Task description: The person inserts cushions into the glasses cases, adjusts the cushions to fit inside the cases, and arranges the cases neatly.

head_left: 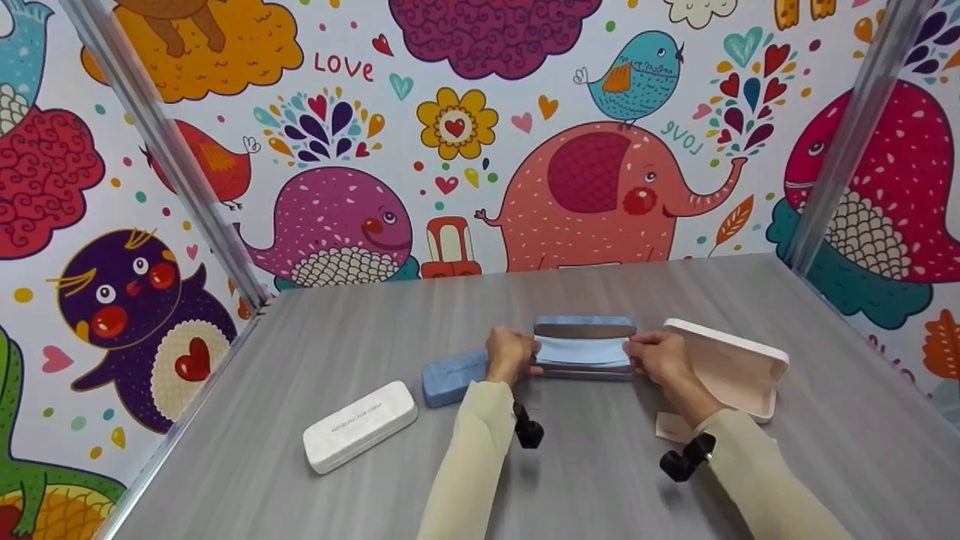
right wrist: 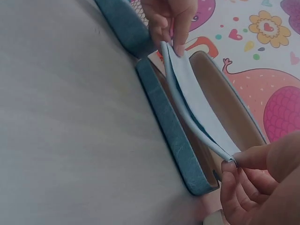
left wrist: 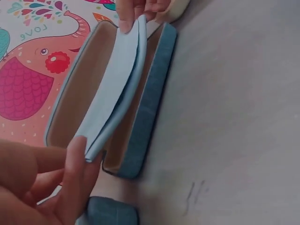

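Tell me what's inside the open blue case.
Inside the case, tan lining shows either side of the folded light-blue cloth that the left hand and right hand pinch over the opening. The cloth hides anything directly beneath it.

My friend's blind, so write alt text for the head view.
Two hands, left and right, hold a folded pale blue cloth by its ends over an open blue case on a table. At left lie a second blue case and a closed white case; at right, an open white case. Cartoon animals cover the wall.
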`<state>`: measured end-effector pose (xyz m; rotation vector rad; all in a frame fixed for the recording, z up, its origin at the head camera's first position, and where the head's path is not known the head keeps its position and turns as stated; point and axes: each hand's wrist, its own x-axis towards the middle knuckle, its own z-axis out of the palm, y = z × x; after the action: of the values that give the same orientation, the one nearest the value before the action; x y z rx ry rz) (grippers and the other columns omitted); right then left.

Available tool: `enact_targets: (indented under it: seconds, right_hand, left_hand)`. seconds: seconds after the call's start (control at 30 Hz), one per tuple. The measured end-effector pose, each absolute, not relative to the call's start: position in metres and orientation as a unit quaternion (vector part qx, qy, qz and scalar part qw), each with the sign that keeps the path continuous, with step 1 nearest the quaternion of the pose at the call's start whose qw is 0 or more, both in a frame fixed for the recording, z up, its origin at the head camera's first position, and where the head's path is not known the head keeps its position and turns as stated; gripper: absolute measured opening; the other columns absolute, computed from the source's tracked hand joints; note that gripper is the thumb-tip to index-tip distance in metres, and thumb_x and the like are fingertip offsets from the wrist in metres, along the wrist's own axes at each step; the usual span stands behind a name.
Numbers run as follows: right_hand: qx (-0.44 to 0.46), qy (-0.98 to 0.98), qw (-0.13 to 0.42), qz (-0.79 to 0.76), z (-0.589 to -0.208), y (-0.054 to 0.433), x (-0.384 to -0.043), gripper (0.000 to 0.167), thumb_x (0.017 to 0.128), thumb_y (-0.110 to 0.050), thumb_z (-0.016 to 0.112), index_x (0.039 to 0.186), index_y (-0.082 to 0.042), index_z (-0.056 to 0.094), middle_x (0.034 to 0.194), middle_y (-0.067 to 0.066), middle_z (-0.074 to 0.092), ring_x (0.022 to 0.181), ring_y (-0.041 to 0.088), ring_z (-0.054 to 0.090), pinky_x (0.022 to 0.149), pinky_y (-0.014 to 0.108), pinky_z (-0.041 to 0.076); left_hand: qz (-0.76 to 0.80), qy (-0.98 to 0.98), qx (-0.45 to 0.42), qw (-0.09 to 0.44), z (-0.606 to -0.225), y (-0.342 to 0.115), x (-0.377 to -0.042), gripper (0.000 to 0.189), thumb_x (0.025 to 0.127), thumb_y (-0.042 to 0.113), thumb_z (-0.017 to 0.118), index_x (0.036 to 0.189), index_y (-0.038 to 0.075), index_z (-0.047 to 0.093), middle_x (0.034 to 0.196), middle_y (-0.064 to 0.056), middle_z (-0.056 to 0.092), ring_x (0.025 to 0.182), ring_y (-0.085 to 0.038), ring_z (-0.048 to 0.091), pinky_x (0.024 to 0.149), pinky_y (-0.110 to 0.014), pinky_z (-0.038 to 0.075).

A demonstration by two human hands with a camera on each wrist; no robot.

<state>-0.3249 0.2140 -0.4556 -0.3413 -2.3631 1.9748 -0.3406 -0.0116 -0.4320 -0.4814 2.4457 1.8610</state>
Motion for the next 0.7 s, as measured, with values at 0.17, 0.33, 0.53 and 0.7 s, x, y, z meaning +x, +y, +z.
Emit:
enact_targets:
  seconds: [0.17, 0.33, 0.53, 0.7]
  right_hand:
    - [-0.118, -0.780, 0.023, 0.614, -0.457, 0.214, -0.327, 0.018, 0.089, -0.004, 0.070, 0.101, 0.009, 0.067, 0.059, -0.007, 0.060, 0.052, 0.003, 0.056, 0.048, 0.018, 0.047]
    - [-0.117, -0.802, 0.025, 0.585, -0.456, 0.214, -0.329, 0.016, 0.088, -0.007, 0.071, 0.097, 0.006, 0.068, 0.057, -0.007, 0.059, 0.051, 0.005, 0.055, 0.047, 0.020, 0.045]
    - [-0.111, -0.832, 0.031, 0.543, -0.455, 0.214, -0.330, 0.015, 0.087, -0.006, 0.069, 0.094, 0.007, 0.068, 0.057, -0.005, 0.057, 0.048, 0.007, 0.053, 0.044, 0.023, 0.045]
    - [-0.106, -0.852, 0.037, 0.512, -0.455, 0.214, -0.331, 0.014, 0.085, -0.008, 0.068, 0.091, 0.005, 0.068, 0.058, -0.005, 0.055, 0.047, 0.007, 0.052, 0.042, 0.024, 0.045]
  left_hand:
    - [0.548, 0.823, -0.149, -0.025, -0.433, -0.009, -0.343, 0.007, 0.080, -0.006, 0.072, 0.083, -0.002, 0.077, 0.074, -0.009, 0.068, 0.041, -0.013, 0.058, 0.042, -0.025, 0.053]
    - [0.508, 0.846, -0.153, -0.060, -0.435, -0.005, -0.341, 0.009, 0.081, -0.004, 0.070, 0.077, 0.002, 0.076, 0.074, -0.009, 0.070, 0.039, -0.011, 0.053, 0.039, -0.023, 0.050]
    - [0.436, 0.884, -0.141, -0.092, -0.437, 0.005, -0.338, 0.029, 0.083, 0.002, 0.067, 0.057, 0.011, 0.061, 0.063, -0.004, 0.065, 0.048, -0.015, 0.053, 0.048, -0.029, 0.045]
    - [0.401, 0.898, -0.129, -0.130, -0.440, 0.008, -0.339, 0.043, 0.081, -0.001, 0.068, 0.050, 0.015, 0.043, 0.061, -0.006, 0.062, 0.059, -0.020, 0.049, 0.058, -0.039, 0.047]
